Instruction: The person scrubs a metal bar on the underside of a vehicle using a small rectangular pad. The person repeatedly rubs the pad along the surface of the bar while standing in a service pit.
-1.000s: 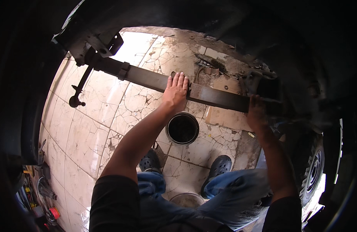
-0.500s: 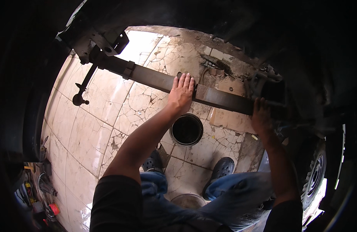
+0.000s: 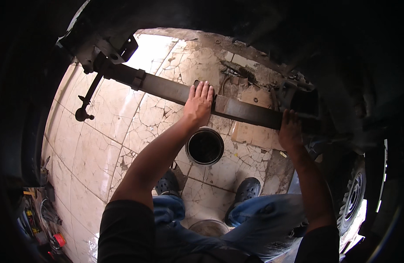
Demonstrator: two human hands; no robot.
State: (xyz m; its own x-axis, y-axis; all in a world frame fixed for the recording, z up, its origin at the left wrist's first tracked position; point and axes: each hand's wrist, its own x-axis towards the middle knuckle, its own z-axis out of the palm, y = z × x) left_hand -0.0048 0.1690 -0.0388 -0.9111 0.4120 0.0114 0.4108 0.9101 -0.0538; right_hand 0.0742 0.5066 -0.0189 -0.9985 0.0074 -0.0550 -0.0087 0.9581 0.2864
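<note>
A long flat leaf spring (image 3: 167,89) with metal clamps runs from the upper left to the right under a vehicle. My left hand (image 3: 198,107) lies across the middle of the spring, its fingers stretched out flat over the metal, beside a clamp. Farther right, in shadow, my right hand (image 3: 291,131) rests on the spring near its dark right part, the fingers extended across it. The thumbs and the spring's underside are hidden. From the left end hangs a dark rod with a ball joint (image 3: 82,114).
A round dark container (image 3: 205,146) stands on the cracked tile floor below the spring. Cardboard (image 3: 250,133) lies at its right. Tools and parts (image 3: 48,210) crowd the lower left. A tyre (image 3: 352,197) stands at the right, and dark vehicle bodywork hangs overhead.
The whole scene has shifted slightly left in the picture. Both hands keep about the same places on the leaf spring.
</note>
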